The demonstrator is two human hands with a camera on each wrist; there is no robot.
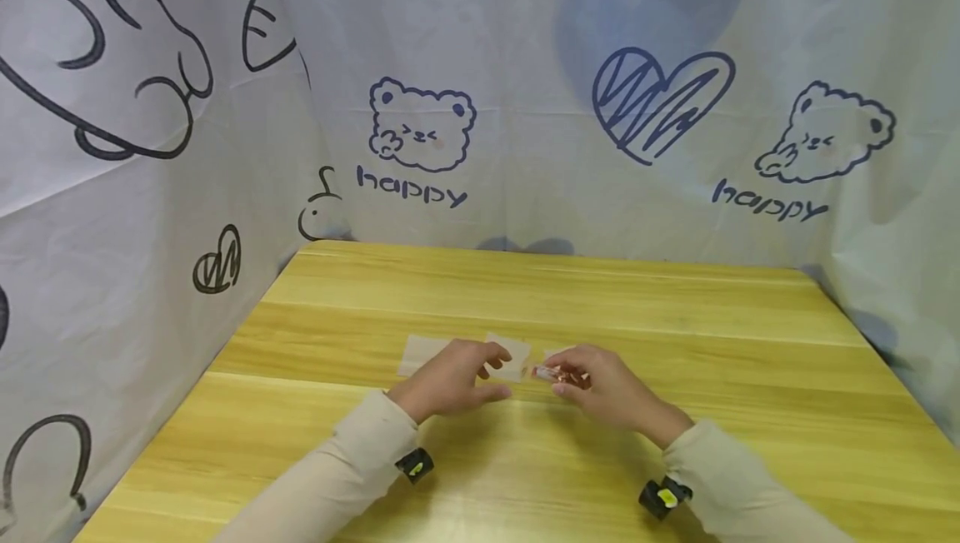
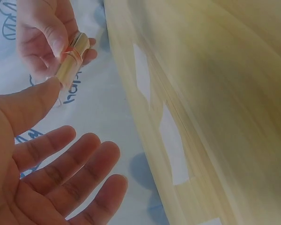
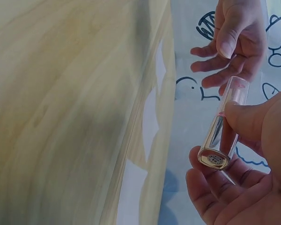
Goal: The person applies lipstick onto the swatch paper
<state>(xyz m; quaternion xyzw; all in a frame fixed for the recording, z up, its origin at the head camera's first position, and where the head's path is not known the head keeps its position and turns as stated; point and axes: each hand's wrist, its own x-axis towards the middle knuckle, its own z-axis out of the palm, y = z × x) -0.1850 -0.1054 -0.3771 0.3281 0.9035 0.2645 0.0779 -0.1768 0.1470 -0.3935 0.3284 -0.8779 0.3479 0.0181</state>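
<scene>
Nearest, we are seeing two pale sleeves (image 1: 352,451) slanting inward, a dark device (image 1: 415,465) at each wrist. Beyond the cuffs, our left hand (image 1: 453,378) is hovering with fingers apart and loosely bent, gripping nothing; our right hand (image 1: 609,385) is pinching a clear tube (image 3: 216,139) between thumb and fingers, in the gap between the hands. The tube's long axis is running roughly sideways, its gold-coloured end facing the right wrist, its clear end pointing toward the left hand, near but apart. Three pale sheets (image 1: 517,353) are lying in a row on the wooden table (image 1: 600,297), our hands partly blocking them. Farthest, we are seeing a white cloth (image 1: 525,151) hanging, marked with hearts and bear heads.
</scene>
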